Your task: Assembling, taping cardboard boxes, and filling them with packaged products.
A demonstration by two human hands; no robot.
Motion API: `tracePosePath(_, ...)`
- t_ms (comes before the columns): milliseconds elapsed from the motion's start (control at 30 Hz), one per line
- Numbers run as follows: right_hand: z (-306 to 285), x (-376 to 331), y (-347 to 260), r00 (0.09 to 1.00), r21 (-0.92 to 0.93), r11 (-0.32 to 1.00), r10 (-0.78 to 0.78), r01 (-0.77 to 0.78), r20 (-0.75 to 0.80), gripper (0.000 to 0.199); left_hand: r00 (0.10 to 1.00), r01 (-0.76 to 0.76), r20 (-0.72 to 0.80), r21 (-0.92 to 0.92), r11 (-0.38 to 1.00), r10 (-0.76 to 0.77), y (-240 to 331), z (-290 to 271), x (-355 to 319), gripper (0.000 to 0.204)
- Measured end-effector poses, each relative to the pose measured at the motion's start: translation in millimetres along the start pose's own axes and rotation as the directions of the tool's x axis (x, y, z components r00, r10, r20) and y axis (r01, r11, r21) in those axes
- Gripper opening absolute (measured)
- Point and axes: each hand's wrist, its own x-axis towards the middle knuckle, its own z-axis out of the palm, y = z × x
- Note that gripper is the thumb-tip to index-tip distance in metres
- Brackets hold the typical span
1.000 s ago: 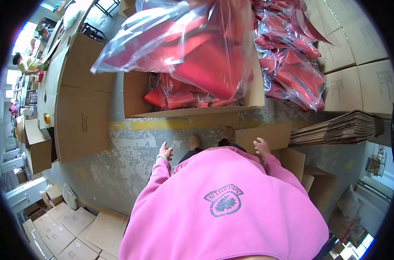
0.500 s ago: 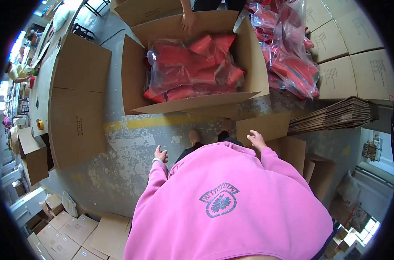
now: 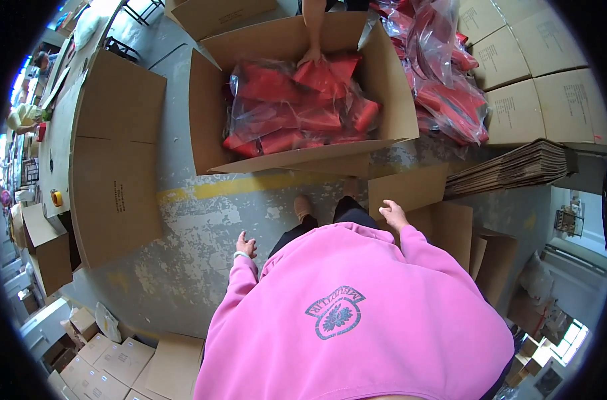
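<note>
Grip of both hands slack and empty, left hand [image 3: 246,245] and right hand [image 3: 393,215] hanging open, cardboard box [image 3: 207,100] of red packets [image 3: 297,110] ahead

Red plastic-wrapped packages [image 3: 297,113] fill the open brown carton [image 3: 203,120] ahead.

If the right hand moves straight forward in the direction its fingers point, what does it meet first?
Probably the near flap of the open cardboard box; the right hand is empty, fingers toward it. Depth is unclear.

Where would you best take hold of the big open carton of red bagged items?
Probably the big open carton by its two short side walls, one hand each, from outside: the top is open, flaps splayed outward, and a co-worker's hand occupies the far wall.
</note>
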Motion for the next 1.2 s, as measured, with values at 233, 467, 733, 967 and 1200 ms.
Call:
tracePosePath(233,-16,-12,-34,0.998,-0.090,0.996,0.023,-0.018,0.052,0.048,0.998,-0.007,-0.067,-0.053,0.999,0.003,6,-4,9,0.070)
tracePosePath(467,-28,23,-36,1.000,-0.138,0.990,-0.026,0.027,0.007,0.048,0.993,-0.076,-0.104,-0.146,0.986,0.061,9,14,-3,0.072)
tracePosePath(733,-16,29,-34,0.998,-0.025,0.998,-0.060,0.061,0.029,0.046,0.994,-0.068,-0.086,-0.065,0.996,0.063,16,18,-14,0.071)
tracePosePath(967,-3,40,14,0.996,-0.063,0.996,-0.056,0.060,0.063,0.047,0.986,-0.103,-0.137,-0.032,0.994,0.098,30,29,-11,0.072)
tracePosePath(1200,-1,65,32,0.994,-0.002,0.999,-0.037,0.038,0.103,0.049,0.981,-0.136,-0.138,0.033,0.990,0.140,35,37,-7,0.070)
